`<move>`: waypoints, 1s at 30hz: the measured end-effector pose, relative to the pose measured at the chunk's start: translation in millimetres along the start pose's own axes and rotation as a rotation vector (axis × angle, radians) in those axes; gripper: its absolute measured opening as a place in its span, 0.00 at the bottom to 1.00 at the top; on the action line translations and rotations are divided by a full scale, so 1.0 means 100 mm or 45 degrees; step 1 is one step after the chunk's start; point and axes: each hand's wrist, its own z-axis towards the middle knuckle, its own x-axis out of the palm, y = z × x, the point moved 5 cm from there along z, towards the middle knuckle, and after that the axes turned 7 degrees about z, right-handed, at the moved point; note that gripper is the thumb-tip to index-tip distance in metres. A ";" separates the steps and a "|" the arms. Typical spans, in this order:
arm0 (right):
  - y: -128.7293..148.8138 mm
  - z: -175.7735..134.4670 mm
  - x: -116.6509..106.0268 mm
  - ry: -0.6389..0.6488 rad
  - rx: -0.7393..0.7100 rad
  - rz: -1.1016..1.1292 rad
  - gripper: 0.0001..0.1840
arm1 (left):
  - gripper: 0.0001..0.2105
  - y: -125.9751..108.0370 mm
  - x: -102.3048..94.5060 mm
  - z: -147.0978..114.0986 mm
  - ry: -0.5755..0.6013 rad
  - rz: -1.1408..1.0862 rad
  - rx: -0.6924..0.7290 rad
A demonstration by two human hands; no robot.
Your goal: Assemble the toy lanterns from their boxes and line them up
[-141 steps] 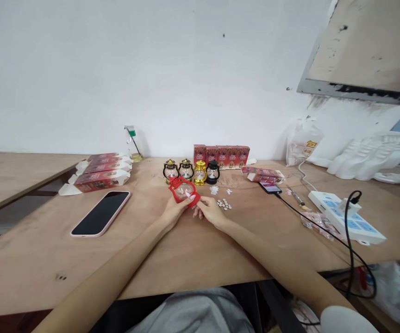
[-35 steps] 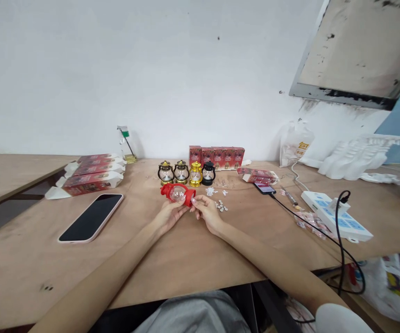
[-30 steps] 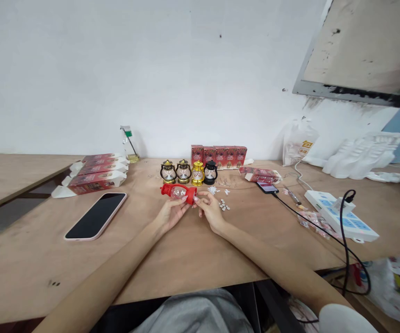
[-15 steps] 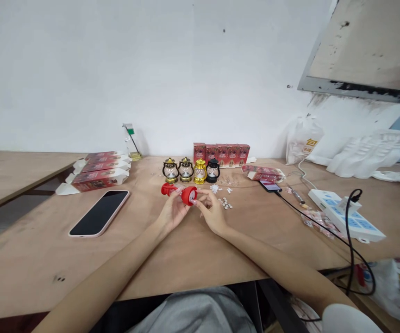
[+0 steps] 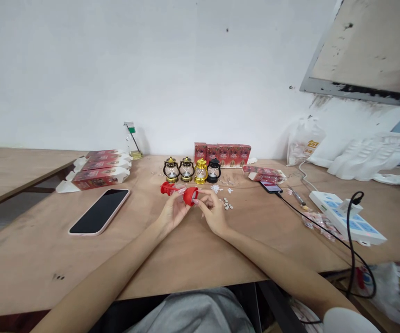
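Note:
Over the middle of the table, my left hand point(image 5: 174, 209) holds a small red lantern point(image 5: 190, 196) on its side, its round base turned toward my right. My right hand point(image 5: 214, 210) is closed at that base, thumb and fingertips on the rim and the pale inner face. Whether a tiny part is between those fingertips is hidden. Behind my hands stand several finished-looking mini lanterns in bronze point(image 5: 171, 171), gold point(image 5: 201, 172) and black point(image 5: 214, 171). Just right of my right hand lie small round button cells point(image 5: 227, 203) and little white pieces point(image 5: 215, 188).
Red printed boxes point(image 5: 234, 156) stand by the wall; opened ones point(image 5: 101, 177) lie left. A phone point(image 5: 100, 212) rests at left, another point(image 5: 271, 187) charges at right. A screwdriver-like tool point(image 5: 296, 196), a power strip point(image 5: 347, 217), a black cable point(image 5: 320, 226) and a white bag point(image 5: 304, 141) occupy the right.
The red lantern's base has turned slightly, showing less of its inner face. My right thumb and fingers have shifted a little on it. The camera view has moved slightly.

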 end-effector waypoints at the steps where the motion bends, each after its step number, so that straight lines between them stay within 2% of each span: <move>1: 0.00 0.00 0.00 0.002 -0.003 0.001 0.14 | 0.05 0.00 0.00 0.00 0.003 -0.002 0.004; 7: 0.00 -0.02 0.03 0.041 0.020 0.029 0.14 | 0.04 -0.02 0.03 -0.01 0.010 -0.009 0.023; 17: -0.02 0.02 0.07 0.135 0.162 0.272 0.15 | 0.01 0.02 -0.02 0.02 -0.018 0.047 -0.030; 30: -0.08 0.07 0.07 0.145 0.232 0.335 0.15 | 0.04 0.14 -0.09 0.06 -0.054 0.080 -0.117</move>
